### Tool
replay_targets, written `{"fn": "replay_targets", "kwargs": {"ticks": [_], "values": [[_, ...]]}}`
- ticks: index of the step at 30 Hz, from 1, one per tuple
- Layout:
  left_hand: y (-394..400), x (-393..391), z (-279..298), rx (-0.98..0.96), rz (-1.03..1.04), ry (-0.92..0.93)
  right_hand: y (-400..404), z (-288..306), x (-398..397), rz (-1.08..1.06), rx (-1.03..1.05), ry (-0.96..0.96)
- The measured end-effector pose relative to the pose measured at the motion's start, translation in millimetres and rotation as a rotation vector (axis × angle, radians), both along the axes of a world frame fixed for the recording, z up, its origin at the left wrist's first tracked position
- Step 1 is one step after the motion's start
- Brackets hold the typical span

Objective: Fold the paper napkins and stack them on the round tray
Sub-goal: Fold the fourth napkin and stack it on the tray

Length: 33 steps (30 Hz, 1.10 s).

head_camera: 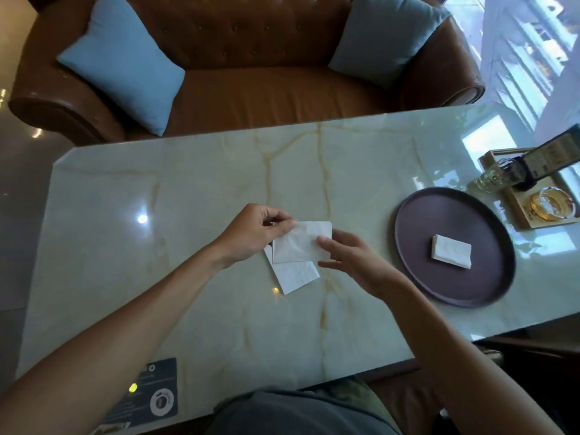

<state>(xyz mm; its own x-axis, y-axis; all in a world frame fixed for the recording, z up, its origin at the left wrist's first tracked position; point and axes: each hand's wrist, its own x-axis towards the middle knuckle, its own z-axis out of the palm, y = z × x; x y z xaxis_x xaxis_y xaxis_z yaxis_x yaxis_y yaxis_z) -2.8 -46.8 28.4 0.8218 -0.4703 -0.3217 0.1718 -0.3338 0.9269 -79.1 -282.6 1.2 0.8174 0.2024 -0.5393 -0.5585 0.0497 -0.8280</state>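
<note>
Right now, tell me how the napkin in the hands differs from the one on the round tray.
The held napkin is pinched by the left hand and touched by the right hand at mid-table; the tray napkin lies untouched on the round tray. The held napkin looks larger and flatter; the tray napkin is a smaller, thicker folded block. Both are white paper.

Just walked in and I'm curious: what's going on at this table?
A person is folding paper napkins. The left hand pinches one napkin by its corner while the right hand steadies its other edge. Another napkin lies beneath on the marble table. Folded napkins already sit on the round tray.
</note>
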Motion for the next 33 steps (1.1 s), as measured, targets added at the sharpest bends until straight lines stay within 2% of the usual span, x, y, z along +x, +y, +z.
{"fn": "replay_targets", "kwargs": {"ticks": [3,5,8,11,15,20,26,33], "values": [[-21,-1,-4,-0.055,0.038,0.064,-9,-4,-9,-0.204,0.052,-0.014],[-38,-3,-8,-0.129,0.113,0.189,-24,-6,-14,-0.294,0.078,-0.023],[-71,-15,-20,-0.217,0.133,0.419,-56,-9,-22,-0.346,0.071,-0.029],[-111,-30,-38,-0.189,0.082,0.516,-93,-12,-31,-0.392,0.05,-0.036],[-172,-44,-54,-0.07,0.152,0.461,-148,-22,-47,-0.434,-0.066,-0.023],[-257,-50,-72,0.042,0.111,0.317,-217,-44,-62,-0.521,-0.19,0.106],[-348,-46,-101,0.092,0.102,0.282,-296,-73,-69,-0.534,-0.469,0.137],[-415,-40,-142,0.206,0.069,0.262,-351,-108,-58,-0.591,-0.566,0.176]]}}
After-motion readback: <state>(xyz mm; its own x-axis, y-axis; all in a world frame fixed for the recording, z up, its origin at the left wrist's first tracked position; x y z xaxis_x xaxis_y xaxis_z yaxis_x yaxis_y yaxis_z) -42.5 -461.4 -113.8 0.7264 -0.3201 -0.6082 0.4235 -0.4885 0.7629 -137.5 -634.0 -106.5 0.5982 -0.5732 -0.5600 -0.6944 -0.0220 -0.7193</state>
